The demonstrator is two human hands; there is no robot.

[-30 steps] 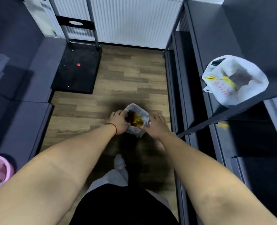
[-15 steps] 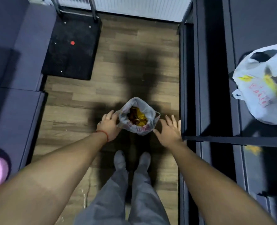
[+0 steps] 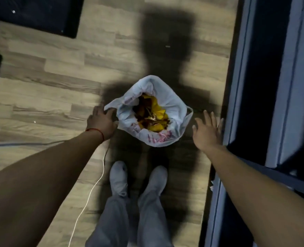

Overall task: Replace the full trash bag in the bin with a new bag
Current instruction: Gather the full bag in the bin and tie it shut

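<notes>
My right hand [image 3: 207,131] has released the full white plastic trash bag [image 3: 174,107]; my left hand [image 3: 101,122] alone keeps its grip on the rim.

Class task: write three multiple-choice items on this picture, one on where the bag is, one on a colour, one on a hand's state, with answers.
1. Where is the bag? A ahead of the feet; B on a shelf; C behind the feet.
2. What colour is the wrist band? A blue; B red; C green.
3. How is the right hand? A gripping the bag; B open, off the bag; C a fist.
Answers: 1 A, it lies beyond the toes; 2 B, a red loop on the left wrist; 3 B, spread, with a gap to the bag.
</notes>
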